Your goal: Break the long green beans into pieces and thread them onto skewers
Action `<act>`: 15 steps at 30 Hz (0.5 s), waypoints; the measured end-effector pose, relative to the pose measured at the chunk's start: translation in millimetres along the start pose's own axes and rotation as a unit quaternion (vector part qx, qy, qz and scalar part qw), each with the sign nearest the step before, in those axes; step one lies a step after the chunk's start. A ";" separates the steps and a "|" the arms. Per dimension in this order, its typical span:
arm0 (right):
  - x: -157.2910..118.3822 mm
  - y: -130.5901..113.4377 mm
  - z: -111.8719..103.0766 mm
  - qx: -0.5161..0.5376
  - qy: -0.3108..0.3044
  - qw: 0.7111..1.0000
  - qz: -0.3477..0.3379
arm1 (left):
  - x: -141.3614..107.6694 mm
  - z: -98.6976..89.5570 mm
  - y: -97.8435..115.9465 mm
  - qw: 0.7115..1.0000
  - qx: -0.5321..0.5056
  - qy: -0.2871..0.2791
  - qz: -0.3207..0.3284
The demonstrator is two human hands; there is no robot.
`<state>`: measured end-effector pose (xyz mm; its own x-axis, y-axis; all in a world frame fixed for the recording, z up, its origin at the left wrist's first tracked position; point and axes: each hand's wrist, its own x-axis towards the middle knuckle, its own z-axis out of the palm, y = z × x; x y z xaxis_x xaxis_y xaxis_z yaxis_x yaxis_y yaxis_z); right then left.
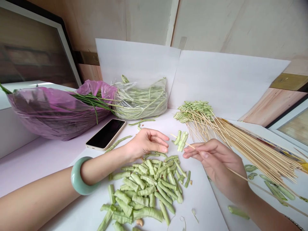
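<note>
My right hand (218, 163) pinches a thin wooden skewer (255, 183) between thumb and fingers. Several short green bean pieces (182, 141) are threaded side by side near the skewer's tip, which points left. Just left of that tip is my left hand (152, 141), its fingers apart and holding nothing; a pale green bangle (83, 175) circles that wrist. Below both hands a heap of cut bean pieces (146, 189) lies on the white surface.
Behind stand a purple bag (55, 112) of greens and a clear bag (144, 99) of long beans, with a phone (106, 134) in front. Finished bean skewers (196, 110) and a bundle of bare skewers (260, 147) lie at the right, near loose beans (276, 191).
</note>
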<state>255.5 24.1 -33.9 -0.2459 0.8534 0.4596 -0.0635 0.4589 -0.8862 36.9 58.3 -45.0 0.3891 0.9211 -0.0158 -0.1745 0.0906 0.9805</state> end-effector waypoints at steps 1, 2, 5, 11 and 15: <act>1.8 -0.8 -1.1 0.003 0.014 1.000 0.000 | 0.8 -4.0 2.4 0.996 0.082 -0.021 -0.002; 3.2 -1.3 -2.2 0.005 0.022 1.000 0.003 | 1.0 -7.5 4.8 0.984 0.172 -0.048 -0.001; 5.0 -0.4 -3.5 0.002 0.026 1.000 0.014 | -1.5 -12.0 9.7 0.923 0.370 -0.106 0.020; 3.3 3.9 -1.9 -0.016 0.014 1.000 0.011 | -8.9 -2.7 13.4 0.862 0.490 -0.117 0.063; 4.4 4.7 -2.0 -0.009 0.010 1.000 0.014 | -9.4 -2.2 15.8 0.848 0.513 -0.100 0.087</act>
<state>256.0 30.5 -36.0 -0.2273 0.8710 0.4356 -0.0396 0.4387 -0.8978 28.5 51.8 -29.9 0.6018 0.7948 0.0787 0.5943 -0.5114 0.6207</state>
